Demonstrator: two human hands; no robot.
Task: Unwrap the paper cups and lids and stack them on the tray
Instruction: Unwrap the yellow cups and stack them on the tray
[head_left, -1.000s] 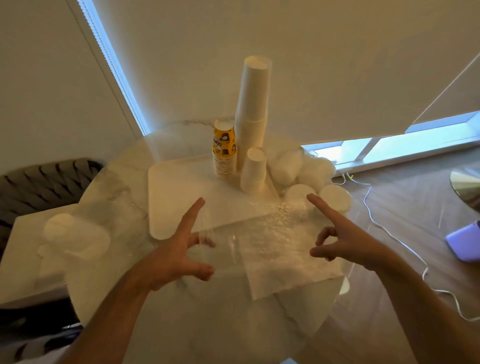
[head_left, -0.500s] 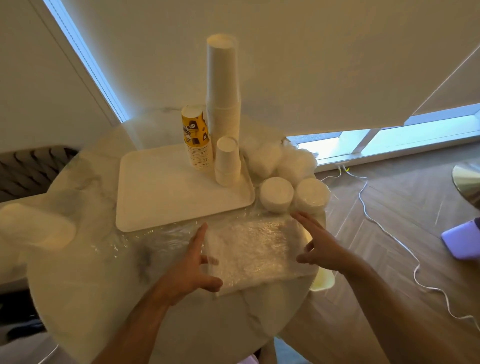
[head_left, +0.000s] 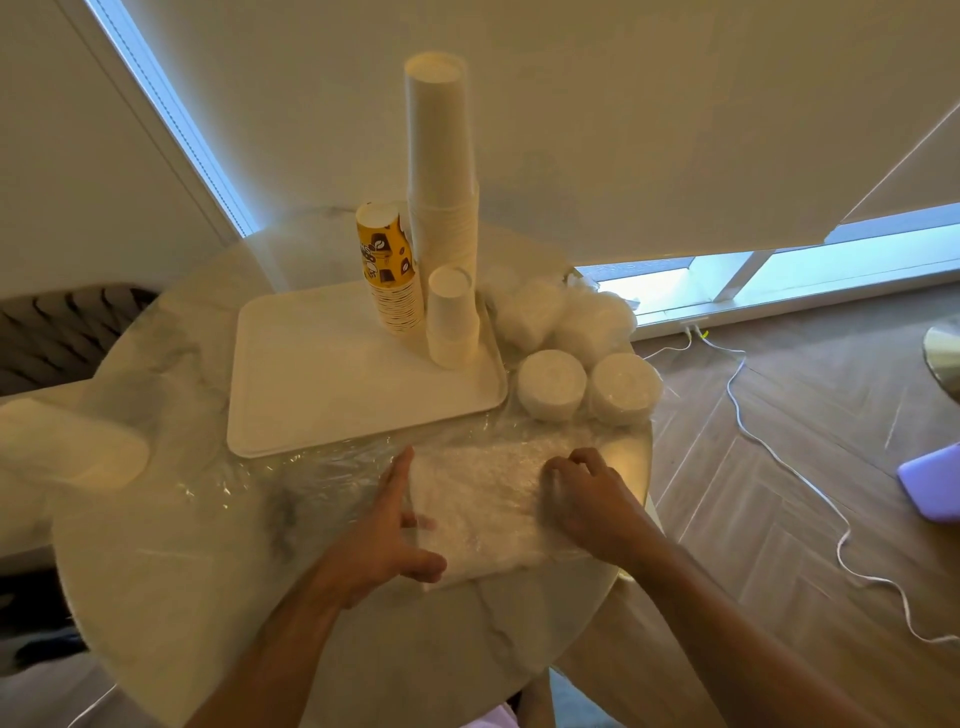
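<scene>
Pressing your left hand (head_left: 384, 540) flat, fingers straight, on the crinkled plastic wrap (head_left: 478, 499) on the counter (head_left: 171, 561); your right hand (head_left: 587, 499) curls fingertips into it. Cup stacks (head_left: 441, 208) stand on the tray (head_left: 322, 395), wrapped lids (head_left: 556, 384) just beside.

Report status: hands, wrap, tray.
Left hand flat on plastic wrap; right hand curled, gripping it. Three cup stacks on tray. Lid stacks beside tray, unobstructed.

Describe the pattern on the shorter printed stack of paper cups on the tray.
Yellow printed paper cup stack with brown-and-white coffee motifs, seen in the head view.
</scene>
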